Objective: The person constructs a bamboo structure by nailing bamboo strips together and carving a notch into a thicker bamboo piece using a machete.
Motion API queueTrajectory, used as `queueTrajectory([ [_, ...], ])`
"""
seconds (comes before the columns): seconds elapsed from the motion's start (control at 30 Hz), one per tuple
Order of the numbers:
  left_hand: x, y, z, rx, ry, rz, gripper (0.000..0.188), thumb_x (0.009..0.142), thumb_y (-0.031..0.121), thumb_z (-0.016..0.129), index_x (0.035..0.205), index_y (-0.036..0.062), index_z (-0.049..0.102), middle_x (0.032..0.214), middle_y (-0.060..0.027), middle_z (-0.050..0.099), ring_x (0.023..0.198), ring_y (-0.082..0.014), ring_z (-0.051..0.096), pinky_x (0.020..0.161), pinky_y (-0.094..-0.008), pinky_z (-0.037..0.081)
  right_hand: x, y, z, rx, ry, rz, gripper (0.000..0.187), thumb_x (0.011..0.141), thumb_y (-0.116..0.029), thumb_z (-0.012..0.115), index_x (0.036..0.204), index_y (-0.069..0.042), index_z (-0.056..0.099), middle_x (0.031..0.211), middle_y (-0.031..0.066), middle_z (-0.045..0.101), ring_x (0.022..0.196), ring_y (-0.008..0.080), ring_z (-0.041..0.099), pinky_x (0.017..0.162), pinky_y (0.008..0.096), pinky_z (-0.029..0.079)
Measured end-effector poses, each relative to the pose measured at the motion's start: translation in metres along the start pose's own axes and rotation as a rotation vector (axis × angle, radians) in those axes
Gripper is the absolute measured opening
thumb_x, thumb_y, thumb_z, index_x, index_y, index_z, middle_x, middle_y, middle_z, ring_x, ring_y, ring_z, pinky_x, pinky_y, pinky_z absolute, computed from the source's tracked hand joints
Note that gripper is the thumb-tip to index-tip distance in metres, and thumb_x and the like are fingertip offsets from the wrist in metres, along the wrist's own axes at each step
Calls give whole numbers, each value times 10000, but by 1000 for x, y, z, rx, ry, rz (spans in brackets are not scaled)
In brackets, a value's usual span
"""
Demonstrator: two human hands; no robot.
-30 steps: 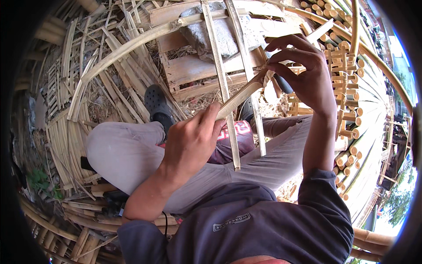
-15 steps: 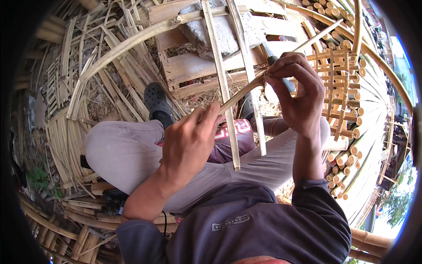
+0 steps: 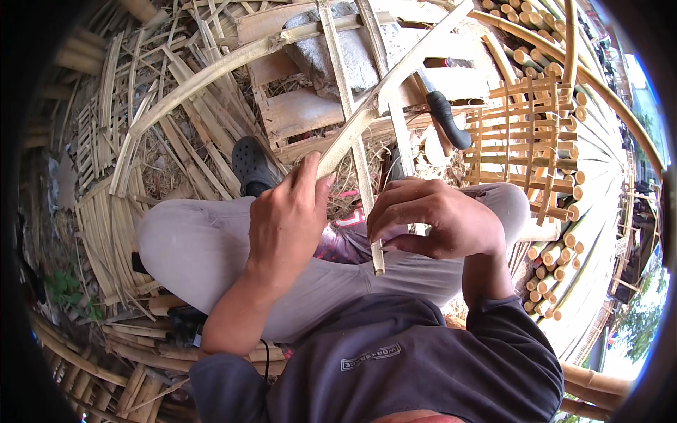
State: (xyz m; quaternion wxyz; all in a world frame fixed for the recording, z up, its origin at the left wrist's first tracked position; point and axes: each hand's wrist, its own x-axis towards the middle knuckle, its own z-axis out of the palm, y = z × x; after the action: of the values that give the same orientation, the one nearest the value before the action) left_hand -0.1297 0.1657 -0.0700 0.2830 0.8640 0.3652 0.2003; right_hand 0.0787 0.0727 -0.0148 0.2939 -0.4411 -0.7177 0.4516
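Observation:
My left hand [image 3: 285, 218] is closed on the near end of a bamboo slat [image 3: 349, 135], which slants up to the right. This slat lies across two long bamboo strips; the left strip [image 3: 347, 95] and the right strip [image 3: 395, 116] run from my lap toward the stone. My right hand [image 3: 441, 220] pinches the left strip close to its near end. At their far ends both strips meet a long bent bamboo piece [image 3: 204, 81]. A knife with a black curved handle [image 3: 444, 116] lies beyond my right hand.
A grey stone [image 3: 328, 60] sits on a low platform of flat bamboo boards [image 3: 300, 109]. At right are a woven bamboo lattice [image 3: 525, 141] and stacked bamboo poles [image 3: 553, 275]. Split bamboo strips [image 3: 106, 233] cover the ground at left. My legs are folded beneath the work.
My right hand has let go of the slat's far part and come down to the left strip's near end. The slat now points further up, and the knife handle is uncovered.

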Motion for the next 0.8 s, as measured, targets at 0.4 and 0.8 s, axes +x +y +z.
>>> queueTrajectory([
  [0.4, 6, 9, -8, -521, -109, 8, 283, 958, 139, 655, 1136, -74, 603, 886, -248, 707, 820, -392, 720, 689, -403, 541, -38, 13, -25, -287, 866, 287, 108, 917, -34, 649, 1016, 3, 628, 999, 100, 701, 941, 209, 682, 846, 341, 523],
  [0.8, 1, 8, 0, -544, -141, 77, 271, 953, 146, 673, 1106, -70, 615, 740, -140, 666, 619, -142, 622, 583, -304, 475, -30, 49, -100, 147, 1061, 200, 236, 991, -231, 664, 1082, -14, 685, 1013, 62, 712, 983, 137, 680, 848, 296, 553],
])
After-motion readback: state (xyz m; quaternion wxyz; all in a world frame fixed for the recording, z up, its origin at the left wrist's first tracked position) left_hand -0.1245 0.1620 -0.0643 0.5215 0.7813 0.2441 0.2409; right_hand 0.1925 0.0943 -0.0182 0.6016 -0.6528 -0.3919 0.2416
